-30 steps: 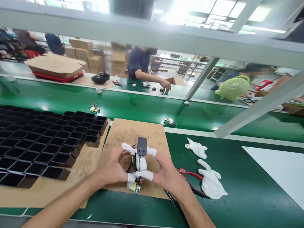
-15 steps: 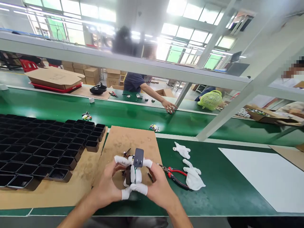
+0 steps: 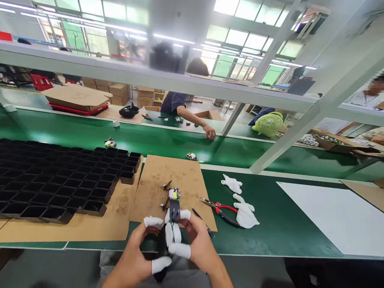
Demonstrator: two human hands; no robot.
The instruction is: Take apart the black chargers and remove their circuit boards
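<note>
Near the table's front edge, my left hand (image 3: 135, 250) is closed around a black plastic case (image 3: 162, 240), its fingertips in white finger covers. My right hand (image 3: 201, 242), also with covered fingertips, grips a white-wrapped part (image 3: 173, 233) against the case's side. A flat black plate (image 3: 174, 209) stands at the far end of this part, with thin wires between them. Whether the part sits partly inside the case I cannot tell. Just beyond lies a small circuit board (image 3: 174, 194) with dark pieces beside it on the cardboard sheet (image 3: 156, 170).
Rows of open black cases (image 3: 99, 176) stand at left. Right of the cardboard lie red-handled pliers (image 3: 220, 207), a thin dark tool (image 3: 207, 224) and white gloves (image 3: 246, 214). Circuit boards (image 3: 191, 156) sit on the green belt (image 3: 150, 138); a co-worker's hand (image 3: 209, 133) reaches over it.
Both hands have moved with the case and white part toward the table's front edge, uncovering the circuit board on the cardboard. The black plate now tilts differently. The co-worker's hand has drawn back slightly.
</note>
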